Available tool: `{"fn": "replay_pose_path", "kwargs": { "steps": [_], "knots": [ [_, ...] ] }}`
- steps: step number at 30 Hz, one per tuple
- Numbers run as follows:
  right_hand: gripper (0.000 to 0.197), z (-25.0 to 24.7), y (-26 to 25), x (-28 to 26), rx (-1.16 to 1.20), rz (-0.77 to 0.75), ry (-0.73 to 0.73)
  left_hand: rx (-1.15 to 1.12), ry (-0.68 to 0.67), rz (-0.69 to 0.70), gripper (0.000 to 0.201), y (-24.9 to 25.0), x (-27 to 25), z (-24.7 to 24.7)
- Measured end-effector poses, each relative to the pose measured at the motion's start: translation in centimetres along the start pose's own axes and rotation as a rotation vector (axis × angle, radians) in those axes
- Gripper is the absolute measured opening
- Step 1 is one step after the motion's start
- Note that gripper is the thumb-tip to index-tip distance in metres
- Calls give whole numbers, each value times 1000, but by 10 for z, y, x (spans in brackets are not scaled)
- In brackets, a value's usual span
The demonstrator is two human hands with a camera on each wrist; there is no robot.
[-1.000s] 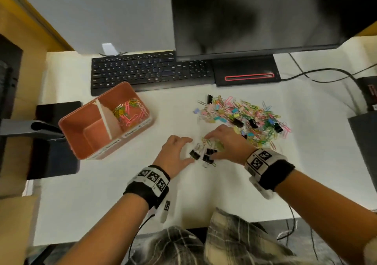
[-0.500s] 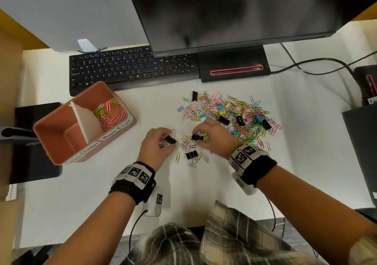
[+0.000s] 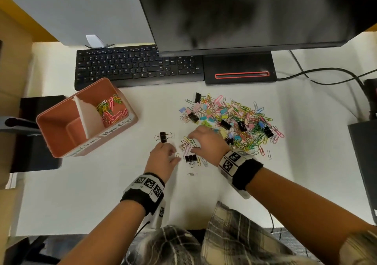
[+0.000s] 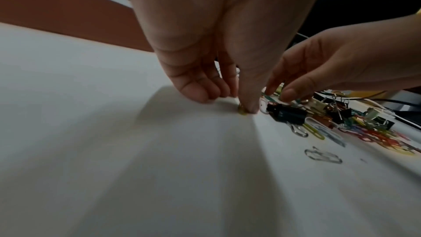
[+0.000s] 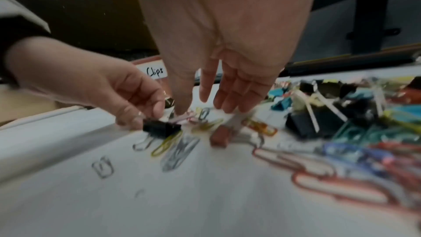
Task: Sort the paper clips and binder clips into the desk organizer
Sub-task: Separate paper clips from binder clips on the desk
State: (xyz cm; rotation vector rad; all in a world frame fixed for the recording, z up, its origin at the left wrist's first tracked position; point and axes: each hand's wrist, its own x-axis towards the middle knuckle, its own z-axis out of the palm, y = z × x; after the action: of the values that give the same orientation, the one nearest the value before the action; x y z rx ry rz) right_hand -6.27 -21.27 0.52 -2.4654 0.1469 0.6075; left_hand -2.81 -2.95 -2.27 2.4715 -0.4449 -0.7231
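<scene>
A pink two-compartment desk organizer (image 3: 61, 126) stands at the left, with coloured paper clips (image 3: 111, 109) in its right compartment. The mixed pile of paper clips and binder clips (image 3: 230, 122) lies at the centre right. My left hand (image 3: 175, 156) is down on the table with curled fingers, and its thumb and fingers pinch a yellow paper clip (image 4: 242, 112). One black binder clip (image 3: 163, 137) lies alone just beyond that hand. Black binder clips (image 3: 191, 158) sit between my hands. My right hand (image 3: 193, 140) hovers over a few loose clips, fingers straight, thumb touching a pink paper clip (image 5: 182, 118).
A black keyboard (image 3: 132, 67) and a monitor stand (image 3: 238, 69) line the back of the white desk. Cables (image 3: 326, 75) run at the right, beside a dark box (image 3: 365, 154). A black object (image 3: 38, 105) sits left of the organizer.
My left hand has let go of the black binder clip, which now lies on the table, and has drawn back to a yellow paper clip. The right hand stays over the loose clips.
</scene>
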Motion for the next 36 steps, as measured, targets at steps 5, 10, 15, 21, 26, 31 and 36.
{"fn": "replay_pose_path", "kwargs": {
  "steps": [5, 10, 15, 21, 26, 31, 36],
  "knots": [
    [27, 6, -1, 17, 57, 89, -13, 2, 37, 9, 13, -1, 4, 6],
    [20, 0, 1, 18, -20, 85, -86, -31, -52, 91, 15, 3, -3, 0],
    [17, -12, 9, 12, 92, 21, -46, -176, -38, 12, 16, 12, -10, 0],
    [25, -21, 12, 0, 130, 9, -47, -100, -10, 43, 23, 24, 5, 9],
    [33, -20, 15, -12, -145, -92, -147, 30, -23, 134, 5, 21, 13, 12],
    [19, -9, 16, -4, -260, -105, -115, 65, -64, 193, 23, 14, 8, 8],
    [20, -11, 18, 2, -327, -159, -107, -126, 60, 81, 7, -7, -11, -3]
  ]
}}
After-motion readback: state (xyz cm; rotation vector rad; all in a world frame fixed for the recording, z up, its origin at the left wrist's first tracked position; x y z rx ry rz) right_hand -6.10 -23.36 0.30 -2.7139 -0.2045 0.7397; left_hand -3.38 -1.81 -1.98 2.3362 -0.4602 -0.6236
